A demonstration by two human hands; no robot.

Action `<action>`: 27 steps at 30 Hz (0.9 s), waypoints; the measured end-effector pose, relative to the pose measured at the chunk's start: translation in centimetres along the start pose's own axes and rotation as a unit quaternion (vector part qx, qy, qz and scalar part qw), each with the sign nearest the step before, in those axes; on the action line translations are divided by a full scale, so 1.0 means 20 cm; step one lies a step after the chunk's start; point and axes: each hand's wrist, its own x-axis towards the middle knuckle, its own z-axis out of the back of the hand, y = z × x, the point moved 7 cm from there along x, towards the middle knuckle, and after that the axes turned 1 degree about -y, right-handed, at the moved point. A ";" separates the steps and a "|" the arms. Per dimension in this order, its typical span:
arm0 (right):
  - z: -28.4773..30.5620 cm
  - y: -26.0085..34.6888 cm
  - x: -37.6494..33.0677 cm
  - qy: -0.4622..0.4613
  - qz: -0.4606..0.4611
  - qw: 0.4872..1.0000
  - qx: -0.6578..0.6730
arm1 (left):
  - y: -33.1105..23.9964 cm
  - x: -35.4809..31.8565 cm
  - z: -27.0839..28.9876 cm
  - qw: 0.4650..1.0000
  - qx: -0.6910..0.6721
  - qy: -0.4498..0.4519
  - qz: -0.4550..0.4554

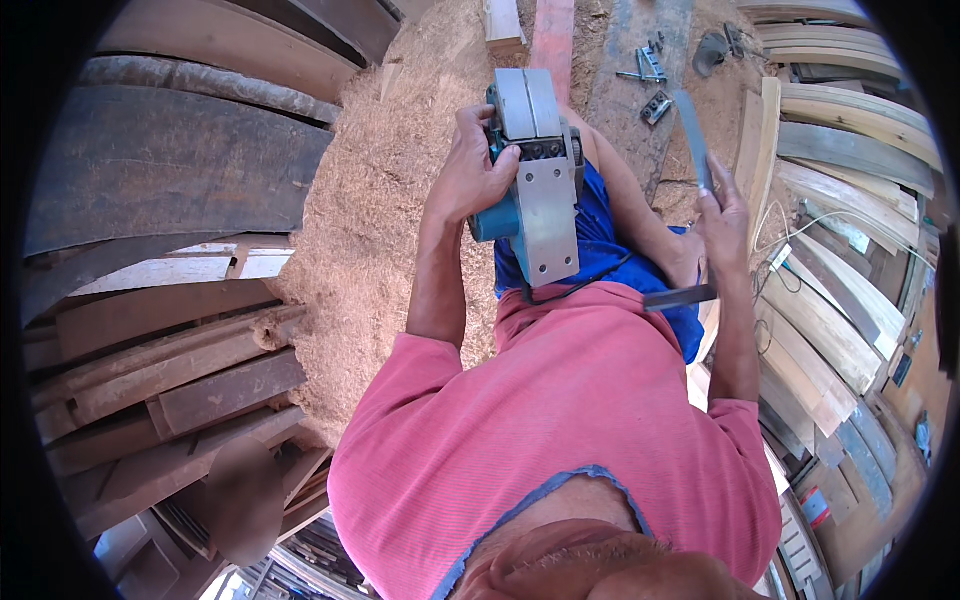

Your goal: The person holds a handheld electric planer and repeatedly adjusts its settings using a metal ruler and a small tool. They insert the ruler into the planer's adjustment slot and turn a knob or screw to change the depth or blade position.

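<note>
My left hand is wrapped round the side of a teal electric planer, its thumb on the metal near the cutter. The planer lies with its flat metal sole facing up, over my lap. Two-part sole plates and a row of dark bolts between them show. On the right, my right hand is closed on the thin metal blade of what looks like a try square. A dark bar, apparently its stock, sits below the hand; the fingers hide the middle of the blade.
Sawdust covers the ground. Ahead, a grey plank bears a small blue-and-silver metal fitting and a metal block. A dark curved part lies beside them. Stacked boards stand left; more boards and a white cord lie right.
</note>
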 end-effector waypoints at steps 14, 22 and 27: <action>-0.24 -0.39 -0.45 0.248 0.094 0.920 -0.290 | -0.07 -0.01 0.02 0.992 -0.096 -0.024 0.082; -0.24 -0.38 -0.62 0.360 0.144 0.871 -0.301 | -0.06 -0.03 0.01 0.998 -0.011 -0.005 0.054; -0.23 -0.26 -0.62 0.305 0.207 0.859 -0.355 | -0.05 -0.02 -0.01 0.996 -0.068 0.021 0.054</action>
